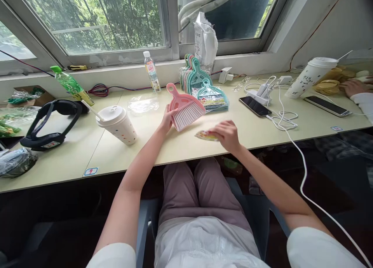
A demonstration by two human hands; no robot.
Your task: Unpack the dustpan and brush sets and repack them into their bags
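Note:
My left hand (pixel 167 118) grips the edge of a small pink dustpan-and-brush set (pixel 185 107), held tilted just above the pale desk (pixel 175 143). My right hand (pixel 226 135) is closed on a small colourful printed card or label (pixel 204 135) lying at the desk surface, to the right of the pink set. Behind them, a bagged teal set (pixel 211 96) lies flat, and several more sets (pixel 192 73) in teal, pink and green stand leaning by the window sill.
A lidded paper cup with straw (pixel 118 124) stands left of my left hand, and an empty clear bag (pixel 142 104) behind it. Two phones (pixel 255 105) (pixel 326 105), white cables and a charger lie right. Another person's hand (pixel 354 86) rests far right. Bottles and black headgear (pixel 51 122) sit left.

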